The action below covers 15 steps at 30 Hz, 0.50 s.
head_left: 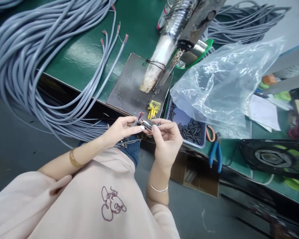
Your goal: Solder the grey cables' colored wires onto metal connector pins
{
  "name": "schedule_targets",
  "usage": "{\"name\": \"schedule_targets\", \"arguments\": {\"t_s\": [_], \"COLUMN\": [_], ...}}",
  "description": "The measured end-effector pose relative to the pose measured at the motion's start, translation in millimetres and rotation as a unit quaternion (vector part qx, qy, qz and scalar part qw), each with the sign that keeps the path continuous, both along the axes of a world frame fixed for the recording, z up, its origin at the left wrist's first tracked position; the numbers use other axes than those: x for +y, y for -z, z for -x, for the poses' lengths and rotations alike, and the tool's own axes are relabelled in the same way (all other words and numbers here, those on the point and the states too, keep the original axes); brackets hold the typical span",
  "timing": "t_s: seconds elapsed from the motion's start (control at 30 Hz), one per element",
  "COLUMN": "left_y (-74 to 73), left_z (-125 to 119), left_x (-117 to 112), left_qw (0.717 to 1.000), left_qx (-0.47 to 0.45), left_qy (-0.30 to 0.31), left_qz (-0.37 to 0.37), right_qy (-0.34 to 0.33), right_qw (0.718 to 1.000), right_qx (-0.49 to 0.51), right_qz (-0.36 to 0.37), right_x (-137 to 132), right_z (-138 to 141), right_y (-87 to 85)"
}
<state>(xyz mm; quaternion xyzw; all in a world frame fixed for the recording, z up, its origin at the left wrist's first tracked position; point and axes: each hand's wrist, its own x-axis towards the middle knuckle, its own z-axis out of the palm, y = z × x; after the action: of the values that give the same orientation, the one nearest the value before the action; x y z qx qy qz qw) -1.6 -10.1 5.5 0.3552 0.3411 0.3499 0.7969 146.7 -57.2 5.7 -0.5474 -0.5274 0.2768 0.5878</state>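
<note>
Between my two hands is a small multi-pin connector [146, 124] with a metal rim. My left hand [124, 128] pinches the connector's left end, together with a grey cable whose stripped coloured wires [140, 116] stick up beside it. With thumb and fingers closed, my right hand [166, 136] grips the connector's right end. Just beyond the fingers, a yellow clip-like piece [153, 109] lies on the dark metal plate [129, 84]. Above that plate hangs the tip of a soldering iron [159, 87], next to a white wrapped tube [156, 59].
Coiled grey cables [27, 43] cover the left of the green table [77, 56]. At right are a tray of black parts [191, 131], a clear plastic bag [221, 79], blue-handled pliers [216, 152] and a black fan [274, 157]. A solder spool [195, 53] stands behind the tube.
</note>
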Motion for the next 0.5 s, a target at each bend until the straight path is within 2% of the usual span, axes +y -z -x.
{"name": "schedule_targets", "arguments": {"t_s": [0.13,0.33,0.5], "left_y": [3.8,10.3,4.3], "left_z": [0,7,8], "left_x": [5,13,17], "left_qw": [1.000,0.998,0.996], "left_qx": [0.000,0.008,-0.009], "left_qy": [0.019,0.058,0.086], "left_qz": [-0.009,-0.029,-0.038], "right_qy": [-0.020,-0.071,-0.117], "right_qw": [1.000,0.992,0.983], "right_qx": [0.006,0.007,0.090], "right_qz": [-0.014,0.101,0.110], "right_x": [0,-3,3], "right_z": [7,-1,-3], "right_y": [1.8,-10.5,-13.2]}}
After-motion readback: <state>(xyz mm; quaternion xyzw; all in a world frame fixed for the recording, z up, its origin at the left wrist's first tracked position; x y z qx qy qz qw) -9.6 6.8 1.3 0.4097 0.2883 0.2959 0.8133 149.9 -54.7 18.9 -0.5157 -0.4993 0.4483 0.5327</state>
